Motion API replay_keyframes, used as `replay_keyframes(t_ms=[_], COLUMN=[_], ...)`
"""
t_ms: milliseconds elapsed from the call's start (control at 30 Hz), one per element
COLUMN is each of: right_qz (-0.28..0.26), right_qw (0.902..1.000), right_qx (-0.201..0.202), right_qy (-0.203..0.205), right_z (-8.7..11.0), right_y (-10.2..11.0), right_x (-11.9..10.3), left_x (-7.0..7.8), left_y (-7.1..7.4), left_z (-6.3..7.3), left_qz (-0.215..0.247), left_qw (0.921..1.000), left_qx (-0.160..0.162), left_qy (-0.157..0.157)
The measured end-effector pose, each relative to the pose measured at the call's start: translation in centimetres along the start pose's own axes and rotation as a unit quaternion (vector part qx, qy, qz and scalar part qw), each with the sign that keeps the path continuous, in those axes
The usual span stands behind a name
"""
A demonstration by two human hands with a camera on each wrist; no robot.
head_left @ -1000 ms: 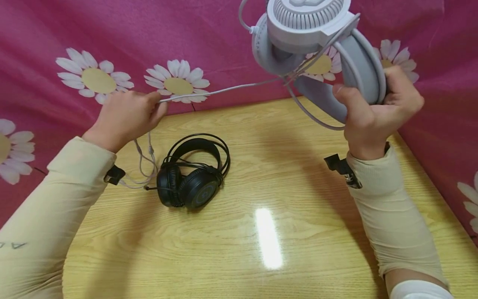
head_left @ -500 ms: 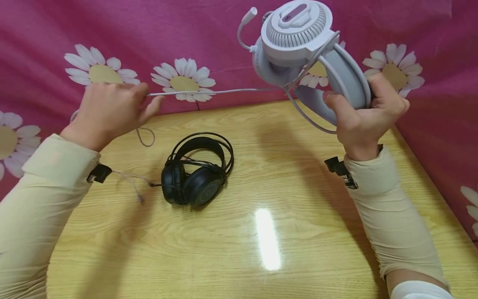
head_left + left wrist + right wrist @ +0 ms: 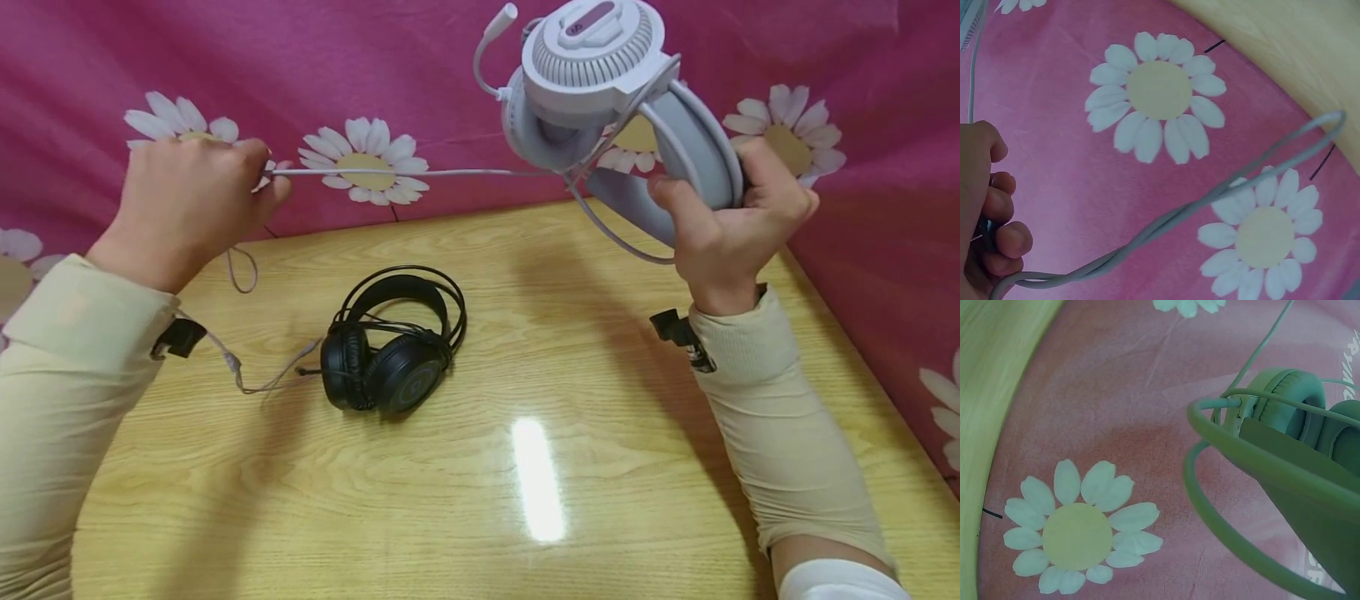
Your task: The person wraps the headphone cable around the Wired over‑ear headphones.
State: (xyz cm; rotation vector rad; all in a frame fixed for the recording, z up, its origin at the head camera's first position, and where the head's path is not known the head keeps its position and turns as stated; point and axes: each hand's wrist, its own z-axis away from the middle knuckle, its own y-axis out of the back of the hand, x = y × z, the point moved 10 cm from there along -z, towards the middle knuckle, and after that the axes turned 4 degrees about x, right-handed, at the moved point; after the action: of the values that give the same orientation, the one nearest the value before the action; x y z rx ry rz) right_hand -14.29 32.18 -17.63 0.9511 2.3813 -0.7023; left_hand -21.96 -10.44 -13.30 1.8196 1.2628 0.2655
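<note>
Raised above the table's back right is a white headset point(image 3: 592, 62) with a boom microphone and grey padding. My right hand point(image 3: 738, 221) grips it by the headband, thumb on the near side. A thin pale cable point(image 3: 420, 172) runs almost straight from the headset to my left hand point(image 3: 187, 196), whose curled fingers hold it at the back left. Below that fist in the left wrist view, a doubled, twisted length of cable point(image 3: 1166, 225) ends in a loop. The right wrist view shows the headset's ear pads point(image 3: 1294, 403) and headband, with my right hand out of sight.
Black headphones point(image 3: 405, 375) lie on the wooden table point(image 3: 450, 508), left of centre. Loose pale cable ends point(image 3: 258, 387) trail beside them, near my left wrist. A pink cloth point(image 3: 450, 75) with daisies hangs behind and at the right side.
My left hand has moved left and up, holding the cable. My right hand has brought the headset slightly left and turned it, so its microphone shows. The trailing cable ends have shifted.
</note>
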Motion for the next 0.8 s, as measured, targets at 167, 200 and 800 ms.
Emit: replay_keyframes(t_ms=[167,200,800], right_qz=[0.036,0.045,0.101], right_qw=[0.9993,0.9989,0.9938], right_qx=[-0.003,-0.006,-0.041], right_qy=[0.008,0.009,0.021], right_z=[-0.2,-0.2,0.3], right_y=[0.0,0.0,-0.7], right_x=[0.2,0.3,1.4], left_x=[0.8,1.1,6.0], left_y=[0.9,1.2,5.2], left_z=[-0.7,-0.8,-2.7], left_qz=[0.004,0.005,-0.015], left_qw=[0.9999,0.9997,0.9868], left_qx=[0.003,0.006,0.099], left_qy=[-0.015,-0.021,-0.127])
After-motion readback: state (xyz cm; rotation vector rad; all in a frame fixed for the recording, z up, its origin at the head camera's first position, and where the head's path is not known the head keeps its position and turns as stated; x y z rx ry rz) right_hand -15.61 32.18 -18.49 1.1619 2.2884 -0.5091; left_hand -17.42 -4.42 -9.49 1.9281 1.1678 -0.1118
